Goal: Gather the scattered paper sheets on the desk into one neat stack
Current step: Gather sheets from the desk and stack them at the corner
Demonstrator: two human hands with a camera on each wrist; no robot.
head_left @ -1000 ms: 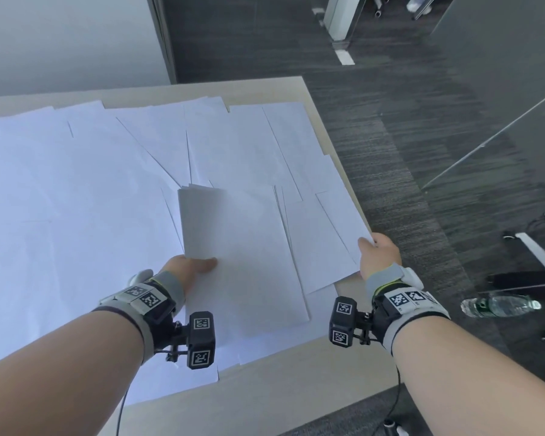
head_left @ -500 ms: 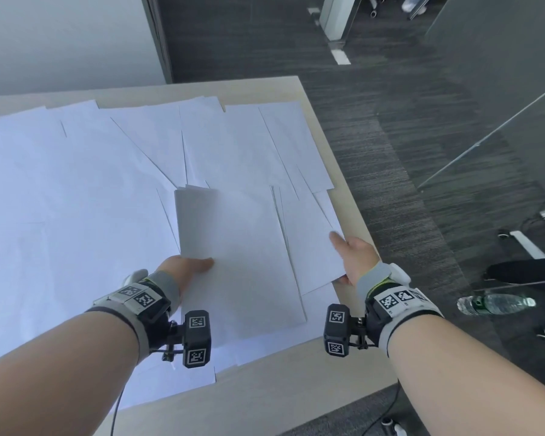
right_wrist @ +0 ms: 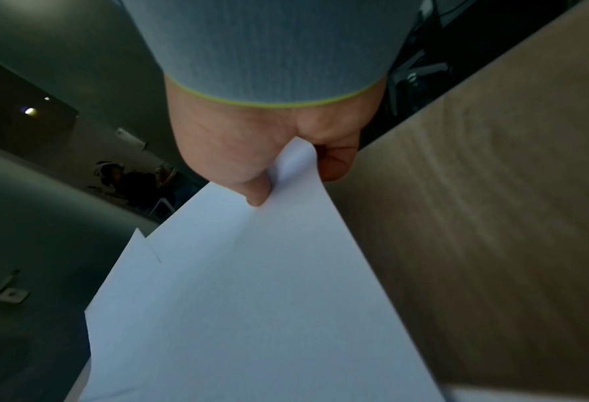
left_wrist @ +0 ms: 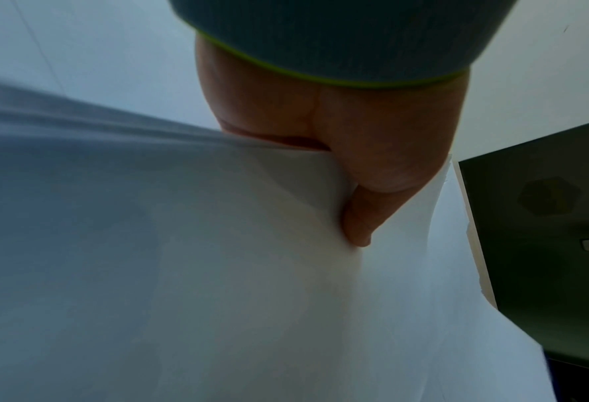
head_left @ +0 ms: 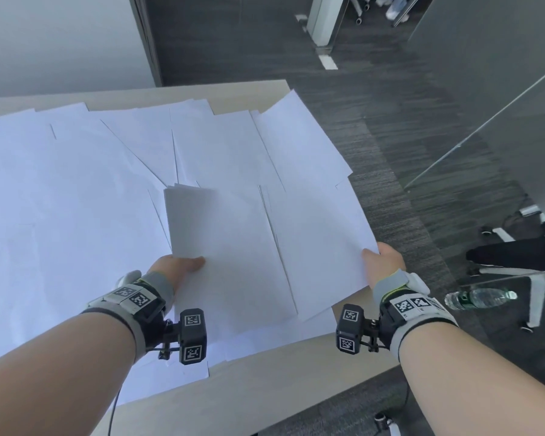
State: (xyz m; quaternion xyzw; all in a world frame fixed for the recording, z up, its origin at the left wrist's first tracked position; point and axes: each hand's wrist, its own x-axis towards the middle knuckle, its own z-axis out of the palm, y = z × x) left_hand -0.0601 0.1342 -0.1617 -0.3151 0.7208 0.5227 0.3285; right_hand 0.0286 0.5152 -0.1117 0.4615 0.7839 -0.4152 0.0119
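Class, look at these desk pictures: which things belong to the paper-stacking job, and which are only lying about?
Part of the job:
left hand, holding the gathered stack
right hand, pinching a sheet
loose sheets spread over the desk

Just lying about:
water bottle on the floor
office chair

My left hand (head_left: 178,265) pinches a white paper stack (head_left: 220,247); my right hand (head_left: 386,261), further right, pinches white sheets (head_left: 321,234).

Loose sheets (head_left: 76,184) spread over desk (head_left: 264,391), held stack (head_left: 230,256) above them, bottle (head_left: 481,298) on floor right.
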